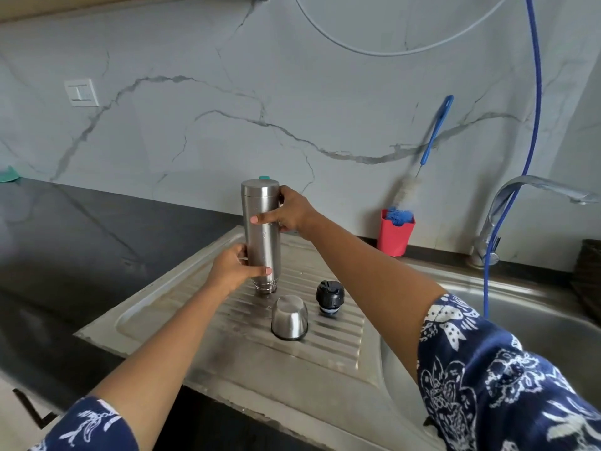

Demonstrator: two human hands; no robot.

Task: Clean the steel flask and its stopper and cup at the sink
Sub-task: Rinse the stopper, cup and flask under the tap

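The steel flask (261, 236) stands upside down, mouth end on the ribbed steel draining board (182, 307). My left hand (232, 270) grips its lower part near the neck. My right hand (291, 211) holds its upper part, thumb across the front. In front of the flask the steel cup (289, 317) rests upside down on the ribs. To the cup's right the black stopper (329, 297) stands on the board, apart from both hands.
The sink basin (536, 323) lies to the right, with the tap (507, 209) and a blue hose (533, 125) over it. A red holder (395, 234) with a blue-handled bottle brush (429, 144) stands against the marble wall. Dark countertop (65, 236) lies to the left.
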